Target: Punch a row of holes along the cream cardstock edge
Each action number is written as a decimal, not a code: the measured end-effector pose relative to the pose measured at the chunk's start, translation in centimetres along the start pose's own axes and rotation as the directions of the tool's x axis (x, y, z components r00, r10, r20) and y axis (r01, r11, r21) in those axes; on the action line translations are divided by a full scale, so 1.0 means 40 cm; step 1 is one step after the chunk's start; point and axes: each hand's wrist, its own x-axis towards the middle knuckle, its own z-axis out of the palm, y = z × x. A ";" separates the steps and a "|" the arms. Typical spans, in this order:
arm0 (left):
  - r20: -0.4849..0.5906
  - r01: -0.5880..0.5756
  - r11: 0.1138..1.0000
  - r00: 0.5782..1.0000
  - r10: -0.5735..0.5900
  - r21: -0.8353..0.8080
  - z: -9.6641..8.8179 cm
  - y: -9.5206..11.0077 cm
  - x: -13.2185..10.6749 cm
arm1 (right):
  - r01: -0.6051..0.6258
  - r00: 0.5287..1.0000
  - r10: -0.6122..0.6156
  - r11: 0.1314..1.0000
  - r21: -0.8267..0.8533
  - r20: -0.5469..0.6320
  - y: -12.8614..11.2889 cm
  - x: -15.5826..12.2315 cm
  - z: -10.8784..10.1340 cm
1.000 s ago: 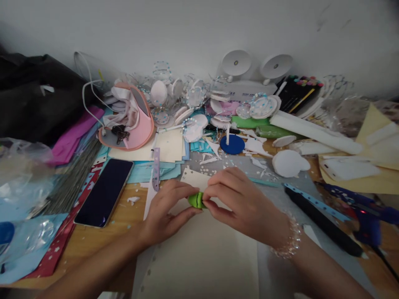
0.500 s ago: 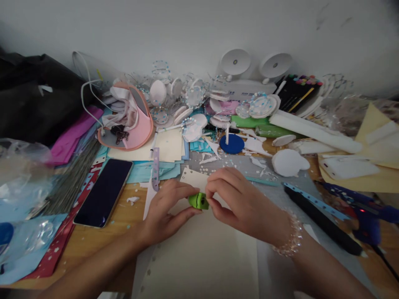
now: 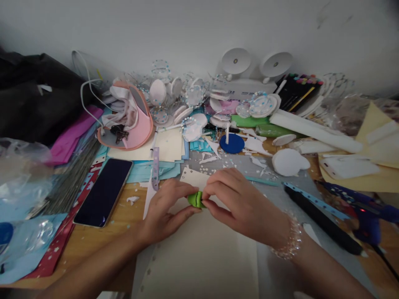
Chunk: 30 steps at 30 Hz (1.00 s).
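Note:
A small green punch-like tool (image 3: 195, 199) sits at the middle of the desk, pinched between both hands. My left hand (image 3: 165, 211) grips it from the left with thumb below and fingers above. My right hand (image 3: 241, 203), with a bead bracelet on its wrist, presses its closed fingers onto the tool's right end. Both hands rest over a cream sheet of paper (image 3: 202, 257) with small holes along its left edge. The tool's right half is hidden under my right fingers.
A dark phone (image 3: 104, 192) lies to the left. A pink visor (image 3: 137, 120) with keys, white foam discs (image 3: 288, 162), a blue round stand (image 3: 232, 143), marker pens (image 3: 299, 89) and paper scraps crowd the back. A blue glue gun (image 3: 363, 207) and a black stick (image 3: 321, 220) lie at the right.
My right fingers lifted off the green tool half a second ago, showing its dark hole, and have now closed down over it again. My left hand has stayed in place.

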 end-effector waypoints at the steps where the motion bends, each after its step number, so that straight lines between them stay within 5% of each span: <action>1: -0.002 0.002 1.000 1.000 -0.002 0.004 0.000 0.000 0.000 | -0.001 1.000 0.001 1.000 -0.006 0.007 0.000 0.000 0.002; 15: -0.014 0.007 1.000 1.000 -0.008 -0.018 0.000 -0.002 0.003 | -0.036 0.999 0.038 0.995 0.090 -0.022 0.003 -0.001 -0.013; 24: -0.059 0.172 0.982 0.982 -0.177 -0.083 0.007 -0.015 -0.014 | -0.414 0.907 0.419 0.905 0.101 -0.031 0.185 -0.028 0.069; 30: -0.059 0.306 0.919 0.942 -0.329 -0.247 0.009 -0.014 -0.014 | -0.377 0.914 0.392 0.916 0.136 -0.108 0.191 -0.033 0.058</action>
